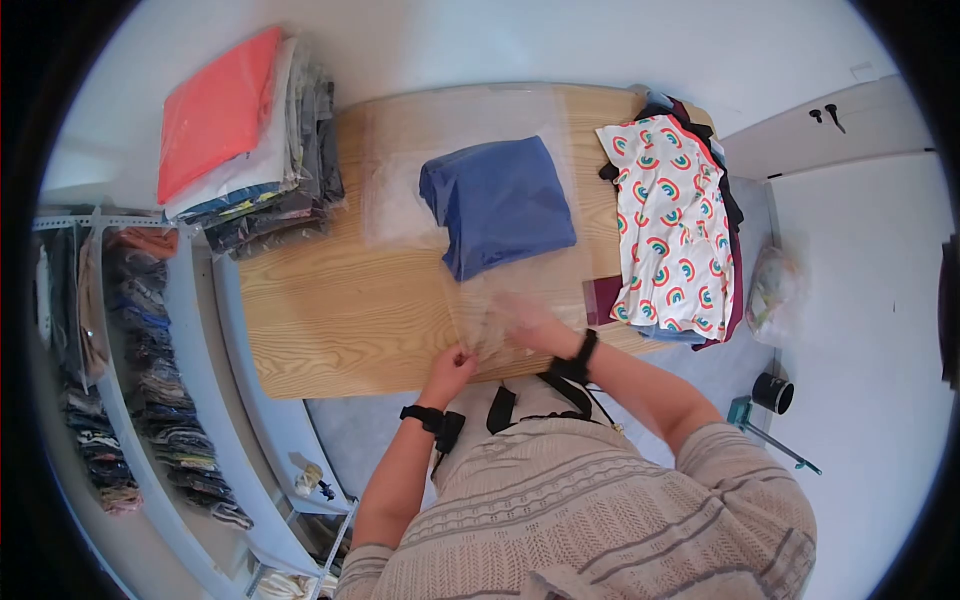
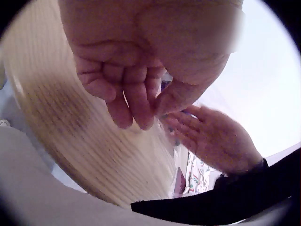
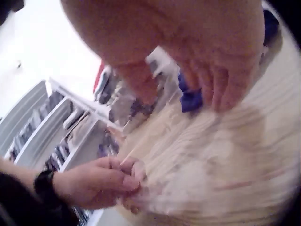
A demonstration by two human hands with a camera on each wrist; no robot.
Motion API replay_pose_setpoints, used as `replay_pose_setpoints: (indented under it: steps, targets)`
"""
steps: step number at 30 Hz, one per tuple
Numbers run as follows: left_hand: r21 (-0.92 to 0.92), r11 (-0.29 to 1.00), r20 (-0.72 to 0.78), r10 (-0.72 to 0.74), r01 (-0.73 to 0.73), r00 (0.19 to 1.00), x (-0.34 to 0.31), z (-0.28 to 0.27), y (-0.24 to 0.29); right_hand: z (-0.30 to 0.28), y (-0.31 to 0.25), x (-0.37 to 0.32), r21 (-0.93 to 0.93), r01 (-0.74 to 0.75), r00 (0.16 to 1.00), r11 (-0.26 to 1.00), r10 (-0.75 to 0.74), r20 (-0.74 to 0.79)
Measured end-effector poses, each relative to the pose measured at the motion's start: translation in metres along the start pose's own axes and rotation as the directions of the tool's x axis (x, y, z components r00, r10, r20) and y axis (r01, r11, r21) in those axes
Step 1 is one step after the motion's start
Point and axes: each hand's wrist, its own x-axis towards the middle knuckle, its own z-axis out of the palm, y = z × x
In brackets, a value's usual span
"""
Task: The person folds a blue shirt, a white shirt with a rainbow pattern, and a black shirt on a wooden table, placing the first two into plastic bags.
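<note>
A folded blue garment [image 1: 510, 205] lies on the wooden table, with a sheet of clear plastic bag [image 1: 545, 275] reaching from it toward the front edge. Thumb and fingertips of my left hand [image 1: 450, 375] pinch the bag's near edge; the right wrist view shows this left hand [image 3: 101, 181] at the crinkled plastic [image 3: 188, 188]. My right hand [image 1: 532, 325] is blurred over the bag just to the right. Its fingers look extended and flat in the left wrist view, where the right hand [image 2: 221, 139] appears beyond the left.
More clear plastic bags [image 1: 395, 195] lie under and beside the garment. A tall stack of bagged clothes [image 1: 225, 125] stands at the back left. On the right is a clothing pile topped by a rainbow-print shirt [image 1: 670, 225]. Shelves of packed clothes [image 1: 180, 380] line the left.
</note>
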Motion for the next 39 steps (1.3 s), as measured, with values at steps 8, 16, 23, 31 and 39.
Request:
replay_pose_setpoints:
  steps: [8, 16, 23, 31, 39]
  targets:
    - [0.172, 0.981, 0.035, -0.096, 0.089, 0.995, -0.025, -0.052, -0.008, -0.130, 0.018, -0.045, 0.500, -0.806, 0.526, 0.317, 0.772, 0.358]
    - [-0.158, 0.984, -0.204, -0.108, 0.077, 0.973, 0.034, -0.046, 0.020, -0.085, 0.051, -0.038, 0.611, -0.773, 0.404, 0.169, 0.874, 0.269]
    - [-0.103, 0.990, -0.351, -0.125, 0.094, 0.928, 0.034, -0.051, 0.007, -0.087, 0.060, -0.050, 0.533, -0.802, 0.440, 0.269, 0.870, 0.223]
    - [-0.408, 0.906, -0.270, -0.234, 0.109, 0.934, 0.022, -0.051, 0.005, -0.090, 0.050, -0.044, 0.562, -0.809, 0.400, 0.172, 0.862, 0.312]
    - [-0.259, 0.961, -0.176, -0.145, 0.096, 0.974, 0.043, -0.038, 0.033, -0.077, 0.054, -0.023, 0.675, -0.735, 0.432, 0.060, 0.810, 0.398]
